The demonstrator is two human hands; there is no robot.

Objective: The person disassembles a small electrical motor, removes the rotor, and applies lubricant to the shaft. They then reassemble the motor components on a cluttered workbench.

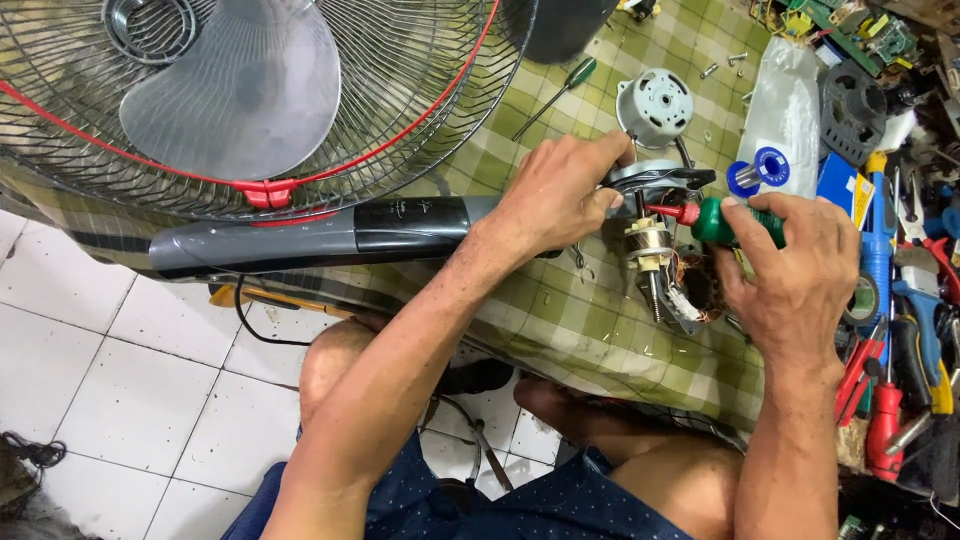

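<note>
Two hands are counted over the checked tablecloth [540,320]: the left hand [555,195] and the right hand [795,270]. One fan guard [400,110] with one grey blade [235,85] is seen at the far left corner. Two green-handled screwdrivers are tallied, one gripped [715,222], one lying [560,92] near the far edge. One round motor housing [655,105] and one solder spool [765,168] are noted.

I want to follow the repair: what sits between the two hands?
In the head view, the upright motor shaft and the screwdriver's red tip lie between the left hand and right hand.
</note>
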